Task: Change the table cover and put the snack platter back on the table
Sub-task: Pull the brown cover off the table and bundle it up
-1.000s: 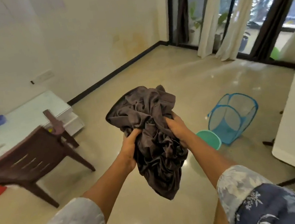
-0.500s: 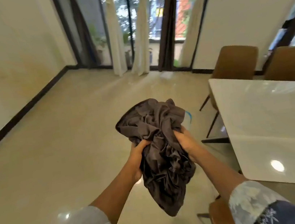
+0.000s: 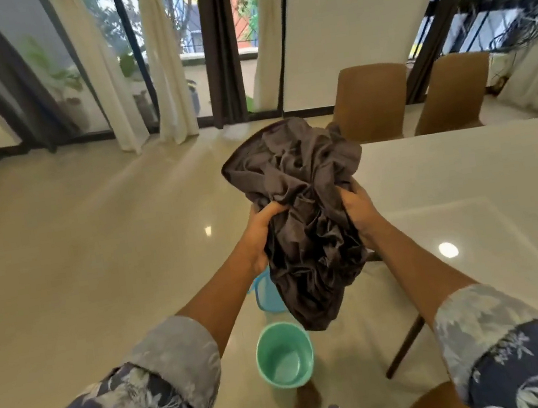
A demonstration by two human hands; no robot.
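Observation:
A crumpled dark grey table cover [image 3: 303, 209] hangs bunched in front of me, held up in the air. My left hand [image 3: 259, 232] grips its left side and my right hand [image 3: 360, 211] grips its right side. The white glossy table [image 3: 472, 182] lies bare to the right, its near corner just behind the cloth. No snack platter is in view.
A teal bucket [image 3: 284, 355] stands on the floor below the cloth, with a blue mesh basket [image 3: 266, 294] partly hidden behind it. Two brown chairs [image 3: 372, 101] stand at the table's far side; another chair back [image 3: 434, 405] shows at bottom right. Curtained glass doors are ahead.
My view has swung right, from the wall and wooden chair toward the white table. The table, bucket and basket are now close below me. Both hands keep the same hold on the cloth.

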